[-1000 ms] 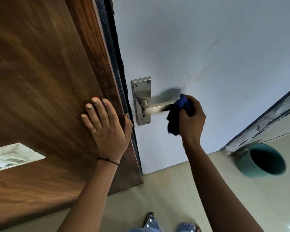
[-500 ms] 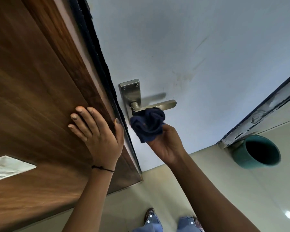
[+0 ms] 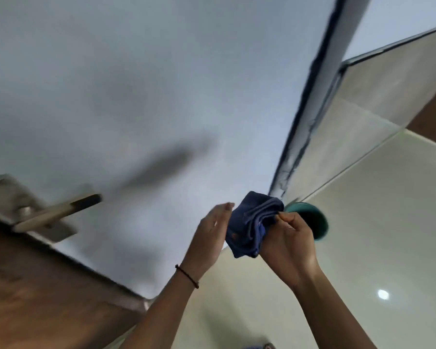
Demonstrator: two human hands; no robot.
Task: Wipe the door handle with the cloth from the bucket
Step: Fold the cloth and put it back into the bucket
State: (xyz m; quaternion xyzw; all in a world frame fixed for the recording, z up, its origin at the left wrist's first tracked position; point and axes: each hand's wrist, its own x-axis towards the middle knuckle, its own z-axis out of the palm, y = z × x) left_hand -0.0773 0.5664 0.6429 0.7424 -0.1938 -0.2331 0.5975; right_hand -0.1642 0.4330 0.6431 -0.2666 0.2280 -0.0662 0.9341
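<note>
A bunched dark blue cloth sits between both my hands, low and right of centre. My right hand grips its right side with fingers curled around it. My left hand is flat against its left side, fingers straight. The steel door handle on its back plate juts out at the far left, blurred and well apart from the cloth. The teal bucket stands on the floor just behind my right hand, partly hidden by it.
The pale door face fills the upper view. The brown wooden door edge lies at the lower left. A dark door frame strip runs down to the bucket. Glossy cream floor tiles spread right.
The view has swung right, so the handle now sits at the far left. My right hand has taken the cloth off the handle. My left hand has left the door edge and come to the cloth.
</note>
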